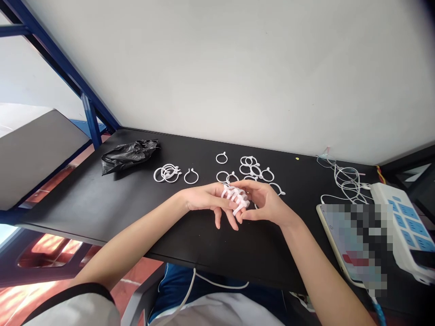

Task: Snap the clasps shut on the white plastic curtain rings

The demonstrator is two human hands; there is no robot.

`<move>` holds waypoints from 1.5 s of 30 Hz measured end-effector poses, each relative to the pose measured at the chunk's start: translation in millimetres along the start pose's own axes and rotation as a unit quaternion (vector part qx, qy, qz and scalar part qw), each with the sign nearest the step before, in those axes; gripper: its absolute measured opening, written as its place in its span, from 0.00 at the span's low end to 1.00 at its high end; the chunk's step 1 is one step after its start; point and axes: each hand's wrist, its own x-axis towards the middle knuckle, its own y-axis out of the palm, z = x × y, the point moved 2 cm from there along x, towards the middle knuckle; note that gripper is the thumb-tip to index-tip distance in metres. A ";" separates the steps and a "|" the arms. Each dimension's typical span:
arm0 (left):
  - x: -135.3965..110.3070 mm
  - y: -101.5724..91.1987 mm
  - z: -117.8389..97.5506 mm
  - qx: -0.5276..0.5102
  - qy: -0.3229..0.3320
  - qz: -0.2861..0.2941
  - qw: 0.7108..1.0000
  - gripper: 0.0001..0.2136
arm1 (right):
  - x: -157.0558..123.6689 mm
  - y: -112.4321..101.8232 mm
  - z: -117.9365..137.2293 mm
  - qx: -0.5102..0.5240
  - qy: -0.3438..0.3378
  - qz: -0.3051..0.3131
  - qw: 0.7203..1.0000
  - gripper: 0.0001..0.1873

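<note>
Several white plastic rings [235,197], bunched side by side, sit in my left hand [210,200], with the thumb pressed over them and the lower fingers stretched out beneath. My right hand [267,201] curls round the right side of the same bunch, its thumb and fingertips touching the rings. Behind my hands, more loose white rings [251,170] with small knobbed ends lie on the black table, some overlapping. To the left are a small heap of rings [166,173] and a single ring [191,176] with a gap at its top.
A crumpled black plastic bag [131,155] lies on the table [102,199] at the back left. At the right are a phone [336,235], tangled white cables [348,179] and a white power strip [384,194]. Blue metal posts [90,117] stand at the left, and a pale wall rises behind.
</note>
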 end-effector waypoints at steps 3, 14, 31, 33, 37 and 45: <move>-1.7 -0.8 0.1 -0.004 -0.023 0.019 1.000 0.13 | 0.1 4.1 1.2 0.029 0.035 0.014 0.999 0.27; -5.1 5.0 -0.6 0.042 -0.063 0.077 0.994 0.13 | -5.2 13.6 -2.4 0.103 0.127 0.089 0.983 0.20; -6.2 10.9 1.6 0.018 -0.116 0.124 0.985 0.14 | -12.1 26.6 10.6 0.046 0.226 0.174 0.957 0.11; -7.3 14.0 0.0 0.046 -0.114 0.145 0.982 0.15 | -13.1 28.7 12.5 0.061 0.226 0.195 0.953 0.12; -11.9 20.4 -10.0 0.134 -0.052 0.155 0.977 0.11 | -15.8 31.4 11.2 0.083 0.157 0.202 0.963 0.17; -18.0 22.5 -18.7 0.113 -0.022 0.161 0.980 0.11 | -11.8 42.0 -10.0 0.179 -0.050 0.176 0.967 0.30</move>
